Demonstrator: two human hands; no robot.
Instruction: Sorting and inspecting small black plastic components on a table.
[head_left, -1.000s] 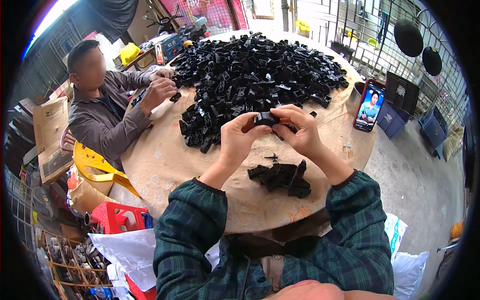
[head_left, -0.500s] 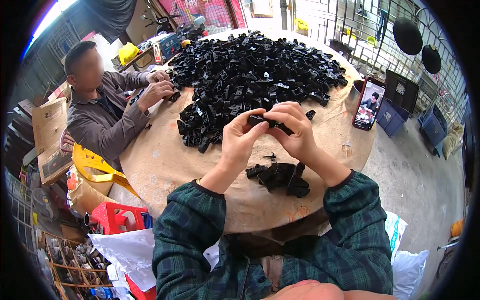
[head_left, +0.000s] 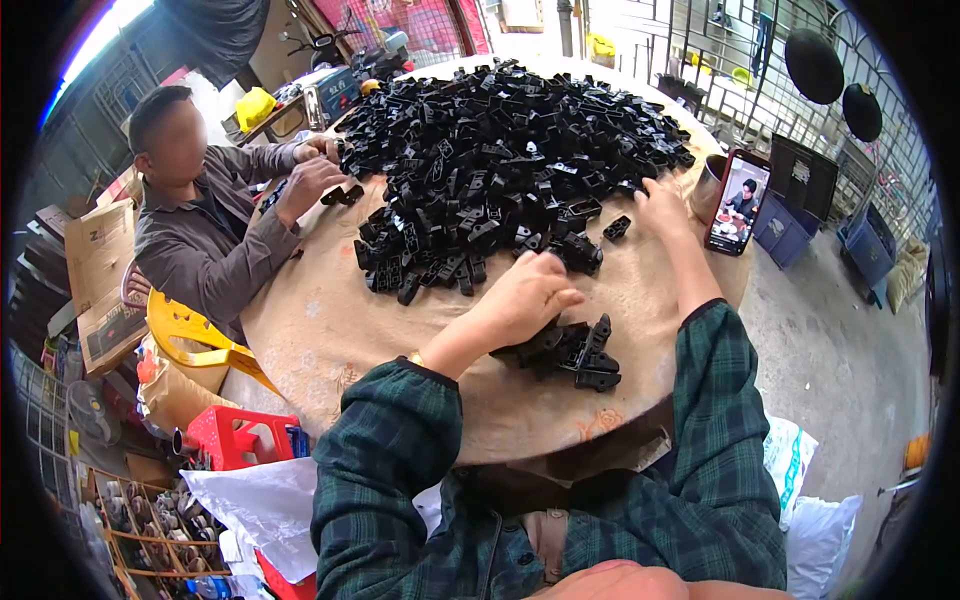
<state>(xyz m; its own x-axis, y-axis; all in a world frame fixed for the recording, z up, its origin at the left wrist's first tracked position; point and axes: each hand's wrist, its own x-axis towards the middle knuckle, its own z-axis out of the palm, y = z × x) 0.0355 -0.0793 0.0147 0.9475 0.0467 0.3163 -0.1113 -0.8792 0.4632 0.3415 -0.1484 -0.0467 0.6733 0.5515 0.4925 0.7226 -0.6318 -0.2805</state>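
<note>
A large heap of black plastic parts (head_left: 500, 150) covers much of the round table. My left hand (head_left: 530, 298) is above a small group of black plastic parts (head_left: 585, 355) near the table's front edge. Its fingers are loosely bent and slightly blurred, with nothing visible in them. My right hand (head_left: 662, 208) reaches to the right edge of the heap, its fingertips slightly apart beside the black parts there. One loose black part (head_left: 616, 229) lies left of that hand. Another dark part (head_left: 578, 250) rests at the heap's front edge.
A phone (head_left: 739, 203) stands upright at the table's right, against a metal container (head_left: 708, 172). Across the left side, a co-worker (head_left: 215, 215) handles black parts with both hands. A yellow chair (head_left: 195, 330) and a red stool (head_left: 235, 435) stand left of the table (head_left: 310, 350).
My hands have parted: the left moved down over the small group, the right moved up and right to the heap's edge. The dark part they held together is no longer between them.
</note>
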